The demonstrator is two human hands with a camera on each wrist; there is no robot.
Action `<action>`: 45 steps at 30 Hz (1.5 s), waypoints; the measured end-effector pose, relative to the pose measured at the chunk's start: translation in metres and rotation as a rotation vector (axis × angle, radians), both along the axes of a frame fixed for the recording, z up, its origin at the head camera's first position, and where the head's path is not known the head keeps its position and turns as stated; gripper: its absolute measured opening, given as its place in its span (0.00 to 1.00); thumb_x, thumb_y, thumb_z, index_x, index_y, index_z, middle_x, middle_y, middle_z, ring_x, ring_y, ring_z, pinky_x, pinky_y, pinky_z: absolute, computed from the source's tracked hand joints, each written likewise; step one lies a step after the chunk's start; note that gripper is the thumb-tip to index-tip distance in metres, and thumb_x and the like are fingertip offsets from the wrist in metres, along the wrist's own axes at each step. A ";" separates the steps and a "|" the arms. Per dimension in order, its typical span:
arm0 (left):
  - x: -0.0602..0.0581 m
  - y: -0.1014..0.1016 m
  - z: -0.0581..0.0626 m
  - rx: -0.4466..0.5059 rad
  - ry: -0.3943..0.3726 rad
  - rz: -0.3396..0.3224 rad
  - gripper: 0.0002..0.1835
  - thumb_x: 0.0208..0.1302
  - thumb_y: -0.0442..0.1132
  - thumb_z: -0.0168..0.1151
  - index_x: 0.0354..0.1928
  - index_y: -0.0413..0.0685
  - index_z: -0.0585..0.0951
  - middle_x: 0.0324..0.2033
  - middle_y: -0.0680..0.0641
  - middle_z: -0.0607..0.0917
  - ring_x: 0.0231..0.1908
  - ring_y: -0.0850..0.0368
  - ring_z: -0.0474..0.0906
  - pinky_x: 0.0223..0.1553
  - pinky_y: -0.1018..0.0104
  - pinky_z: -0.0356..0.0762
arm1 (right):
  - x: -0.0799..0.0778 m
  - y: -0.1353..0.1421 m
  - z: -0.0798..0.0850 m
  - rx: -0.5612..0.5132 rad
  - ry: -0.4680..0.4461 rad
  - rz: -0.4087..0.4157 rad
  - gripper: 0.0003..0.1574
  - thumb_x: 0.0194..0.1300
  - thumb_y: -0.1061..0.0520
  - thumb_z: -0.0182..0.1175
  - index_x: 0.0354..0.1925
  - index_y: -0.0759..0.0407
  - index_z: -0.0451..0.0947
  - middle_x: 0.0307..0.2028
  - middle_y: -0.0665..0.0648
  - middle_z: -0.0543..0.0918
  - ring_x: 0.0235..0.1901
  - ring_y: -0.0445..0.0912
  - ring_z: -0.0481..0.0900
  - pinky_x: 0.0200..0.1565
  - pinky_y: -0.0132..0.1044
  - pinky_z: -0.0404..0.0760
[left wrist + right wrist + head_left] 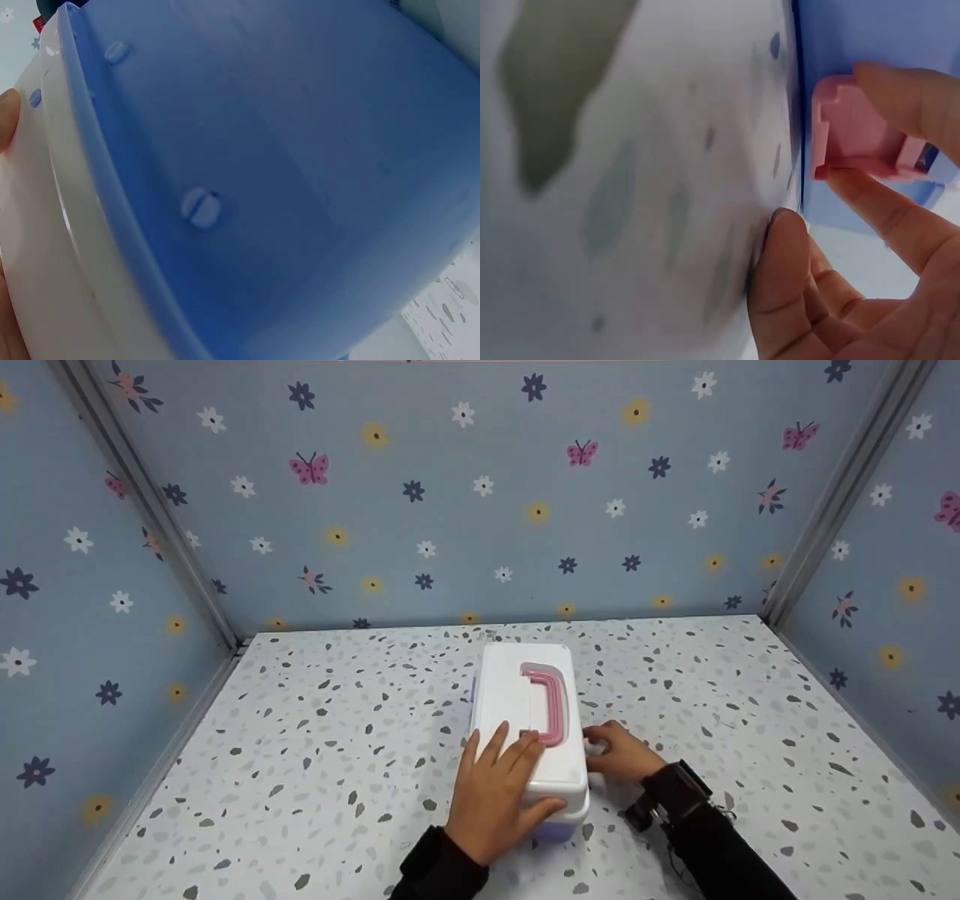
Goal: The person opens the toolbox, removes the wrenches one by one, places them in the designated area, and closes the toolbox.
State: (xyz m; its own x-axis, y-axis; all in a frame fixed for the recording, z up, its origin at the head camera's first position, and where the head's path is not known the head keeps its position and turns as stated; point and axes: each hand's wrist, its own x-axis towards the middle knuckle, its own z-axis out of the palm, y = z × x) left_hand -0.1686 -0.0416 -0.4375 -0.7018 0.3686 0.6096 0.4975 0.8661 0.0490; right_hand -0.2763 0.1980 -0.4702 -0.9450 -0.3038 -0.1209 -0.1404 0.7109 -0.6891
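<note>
A storage box with a white lid (504,682) and a blue-purple body (300,150) stands on the table, a pink handle (556,709) folded flat on its top. My left hand (495,795) rests on the near part of the lid with fingers spread, one fingertip by the handle's near end. On the box's right side, my right hand (622,754) has its thumb and index finger on opposite edges of a pink latch (862,135). Its other fingers are bent down close to the tabletop in the right wrist view. The latch is hidden in the head view.
The white speckled tabletop (322,765) extends on both sides of the box. Blue flowered panels (450,525) enclose it at the back, left and right, with metal posts (840,495) at the corners.
</note>
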 end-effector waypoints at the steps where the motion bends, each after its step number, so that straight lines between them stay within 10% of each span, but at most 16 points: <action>1: 0.000 0.000 0.000 0.000 -0.001 -0.001 0.40 0.53 0.73 0.59 0.61 0.56 0.76 0.61 0.54 0.80 0.66 0.46 0.71 0.67 0.40 0.63 | 0.000 0.000 0.000 -0.007 -0.005 0.002 0.39 0.53 0.45 0.72 0.61 0.56 0.76 0.51 0.64 0.76 0.48 0.54 0.77 0.53 0.57 0.78; 22: 0.004 0.020 0.006 -0.118 0.018 -0.026 0.44 0.51 0.70 0.64 0.67 0.53 0.72 0.60 0.45 0.78 0.64 0.41 0.71 0.66 0.43 0.66 | 0.012 -0.013 0.006 -0.497 0.011 -0.068 0.30 0.75 0.58 0.48 0.70 0.67 0.60 0.59 0.75 0.75 0.45 0.53 0.84 0.47 0.42 0.85; 28: 0.001 0.029 0.007 -0.217 -0.005 -0.083 0.42 0.48 0.70 0.67 0.67 0.68 0.70 0.64 0.43 0.74 0.64 0.40 0.70 0.67 0.44 0.65 | 0.016 -0.020 0.002 -0.482 0.005 -0.134 0.30 0.76 0.56 0.47 0.72 0.62 0.61 0.61 0.72 0.75 0.54 0.56 0.81 0.52 0.42 0.82; 45: -0.002 0.035 0.012 -0.201 -0.041 -0.076 0.42 0.40 0.69 0.72 0.61 0.68 0.74 0.63 0.44 0.76 0.63 0.43 0.73 0.65 0.46 0.67 | 0.017 -0.021 -0.001 -0.533 -0.072 -0.172 0.29 0.78 0.54 0.43 0.70 0.66 0.62 0.65 0.71 0.72 0.54 0.59 0.81 0.50 0.41 0.84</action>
